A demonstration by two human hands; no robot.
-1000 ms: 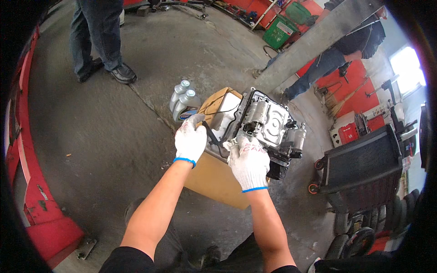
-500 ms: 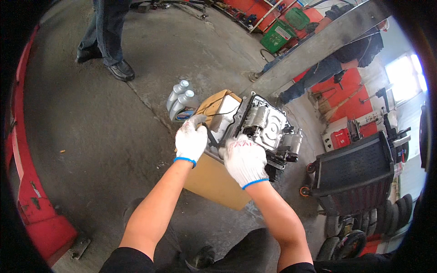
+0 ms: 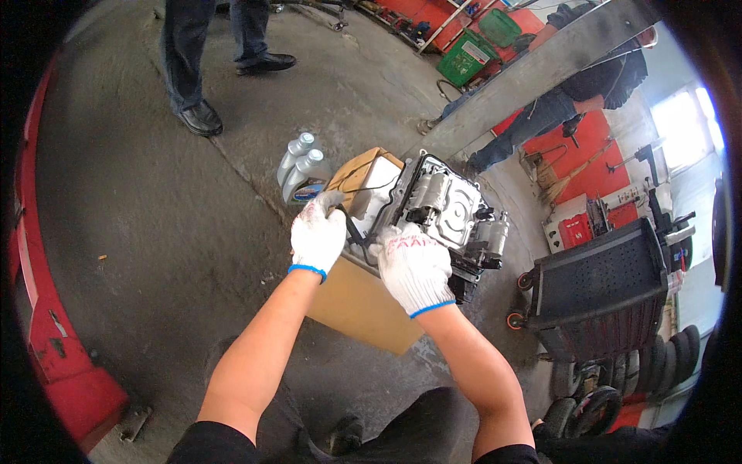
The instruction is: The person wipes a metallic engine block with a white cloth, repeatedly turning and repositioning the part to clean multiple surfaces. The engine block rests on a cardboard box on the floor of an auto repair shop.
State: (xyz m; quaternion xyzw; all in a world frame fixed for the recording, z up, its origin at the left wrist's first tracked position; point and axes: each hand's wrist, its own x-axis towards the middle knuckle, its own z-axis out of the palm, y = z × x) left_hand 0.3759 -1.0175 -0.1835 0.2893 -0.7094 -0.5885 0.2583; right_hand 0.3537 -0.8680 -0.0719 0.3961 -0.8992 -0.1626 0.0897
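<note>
A metal transmission valve body (image 3: 454, 207) with cylindrical parts and black connectors lies on a cardboard box (image 3: 363, 305). My left hand (image 3: 317, 234), in a white knit glove with a blue cuff, is closed on a thin black strip (image 3: 355, 233) at the box's left side. Gloved alike, my right hand (image 3: 413, 267) rests against the valve body's near left edge with its fingers curled; what they grip is hidden. Between the hands and the open flap sits a white block-shaped piece (image 3: 376, 182), with a thin dark cord across it.
Two grey oil bottles (image 3: 303, 174) stand on the floor just beyond the box. A black tool cart (image 3: 599, 286) is at the right, near stacked tires (image 3: 668, 367). A slanted metal post (image 3: 533, 81) rises behind. One person (image 3: 193, 69) stands at far left, another beyond the post.
The person at far left has shifted, and both shoes now show. My hands keep nearly the same places, the view having moved slightly.
</note>
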